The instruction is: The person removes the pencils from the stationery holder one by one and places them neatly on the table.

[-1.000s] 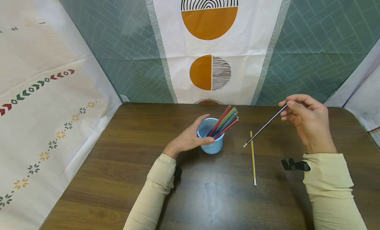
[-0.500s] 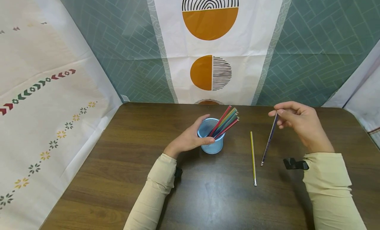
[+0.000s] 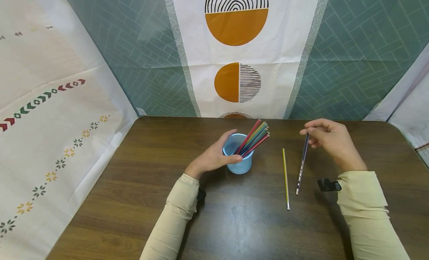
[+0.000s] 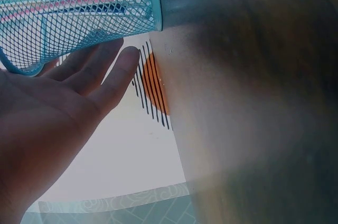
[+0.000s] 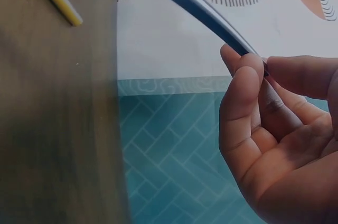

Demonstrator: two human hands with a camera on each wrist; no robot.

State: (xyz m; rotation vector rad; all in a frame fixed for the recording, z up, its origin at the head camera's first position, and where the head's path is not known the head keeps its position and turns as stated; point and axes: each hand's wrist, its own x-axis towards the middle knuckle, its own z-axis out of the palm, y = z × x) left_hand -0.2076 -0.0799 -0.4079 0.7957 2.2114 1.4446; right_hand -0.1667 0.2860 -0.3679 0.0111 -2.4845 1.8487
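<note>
My left hand [image 3: 214, 155] is around a light blue mesh pencil cup [image 3: 239, 166], thumb across the front and fingers behind it. Several colored pencils [image 3: 253, 140], red, yellow, green and blue, lean to the right out of the cup. In the left wrist view the mesh wall [image 4: 100, 18] lies over the fingers. My right hand [image 3: 330, 140] pinches the upper end of a dark pencil [image 3: 302, 163] between thumb and fingertips; the pencil slants downward, its ferrule end low over the table. Left of it a yellow pencil [image 3: 286, 178] lies on the wood.
The brown wooden table [image 3: 140, 200] reaches back to a green and white patterned cloth [image 3: 234, 55]. A pale printed cloth [image 3: 50, 140] borders the left side. Black straps circle both wrists.
My right hand has moved left and slightly down, and the dark pencil swung from slanting across the yellow pencil to nearly parallel beside it. The left hand and cup stay put.
</note>
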